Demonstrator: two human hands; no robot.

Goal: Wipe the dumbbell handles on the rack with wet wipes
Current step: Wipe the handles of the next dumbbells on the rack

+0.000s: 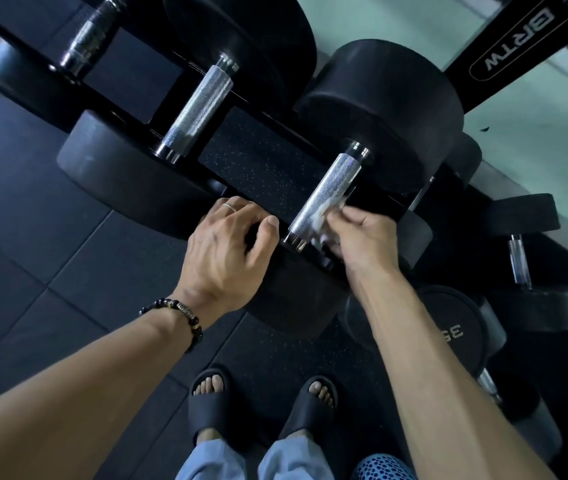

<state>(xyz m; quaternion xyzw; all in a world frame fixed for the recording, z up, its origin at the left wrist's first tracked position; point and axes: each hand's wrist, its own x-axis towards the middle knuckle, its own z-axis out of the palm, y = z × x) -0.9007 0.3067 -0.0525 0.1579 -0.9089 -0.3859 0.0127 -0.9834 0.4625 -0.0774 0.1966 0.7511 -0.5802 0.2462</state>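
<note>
The knurled handle [324, 197] of the nearest dumbbell lies on the rack [268, 168], its long axis slanting from near-left up to far-right. The right hand [362, 237] pinches the wet wipe [322, 216] in its grip against the handle's near end, so the stroke likely runs away along that axis. The left hand [227, 244], just beside it, rests loosely curled on the near weight head [293, 299], grasping nothing.

Dim, cool-toned, glints on knurled handles [326, 197], soft focus, wide-angle edge bending
</note>
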